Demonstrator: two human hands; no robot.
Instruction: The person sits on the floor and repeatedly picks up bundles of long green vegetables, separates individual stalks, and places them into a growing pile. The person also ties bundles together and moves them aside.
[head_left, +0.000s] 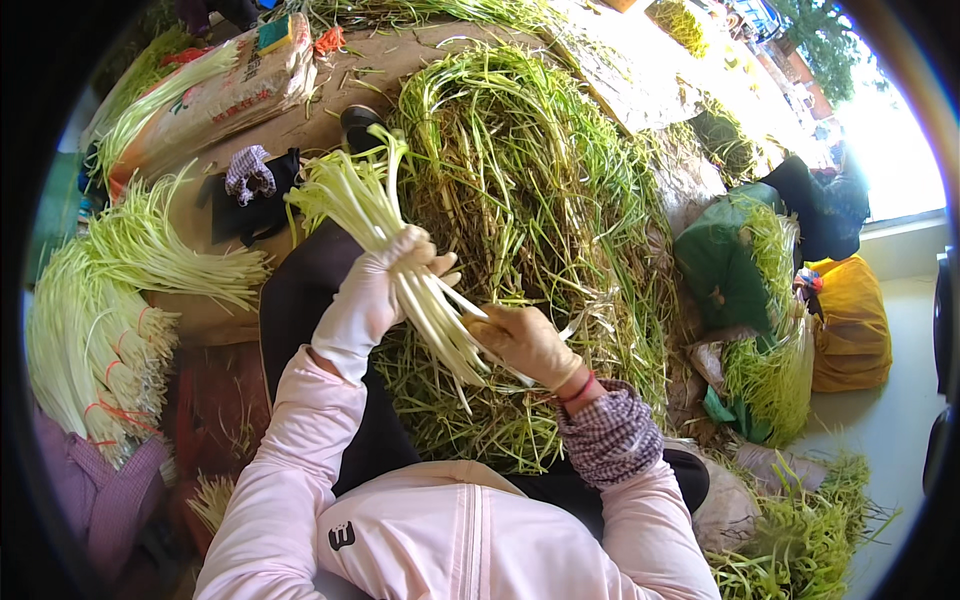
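Observation:
My left hand (379, 289), in a white glove, grips a bunch of long pale stalks with yellow-green leaves (431, 311), which look like blanched garlic greens. Their leafy tops point up and left, and the white ends hang down to the right. My right hand (525, 341), in a thin yellowish glove, is closed at the side of the bunch and pinches a white stalk near its lower end. Beneath both hands spreads a large heap of green leaves and brown, withered strands (517, 202).
At left lie trimmed stalks (187, 262) and bunches tied with red bands (112, 367). A printed sack (255, 90) and a black cloth (255, 195) are beyond. Green (724, 262) and yellow bags (851, 322) stand at right. A purple checked sleeve (120, 487) shows lower left.

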